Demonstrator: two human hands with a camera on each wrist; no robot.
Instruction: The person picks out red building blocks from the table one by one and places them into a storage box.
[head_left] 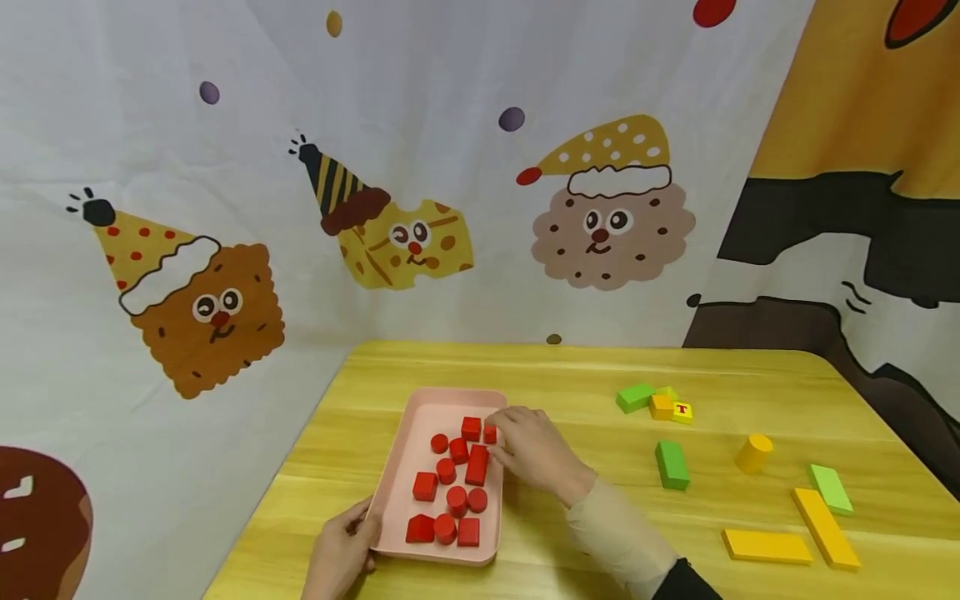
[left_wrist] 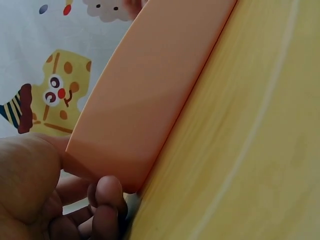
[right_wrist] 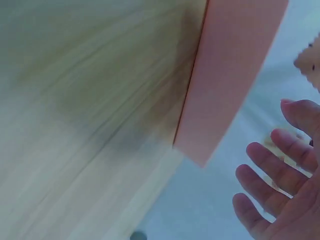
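Observation:
A pink tray lies on the yellow wooden table and holds several red blocks. My left hand grips the tray's near left corner. In the left wrist view, the thumb and fingers of that left hand curl round the corner of the tray. My right hand reaches over the tray's right rim, its fingertips at a small red cube. The right wrist view shows the right hand's fingers straight and spread beside the tray wall, holding nothing.
Loose blocks lie to the right: a green block, an orange cube, a yellow T cube, another green block, a yellow cylinder and flat yellow blocks. A cartoon curtain hangs behind the table.

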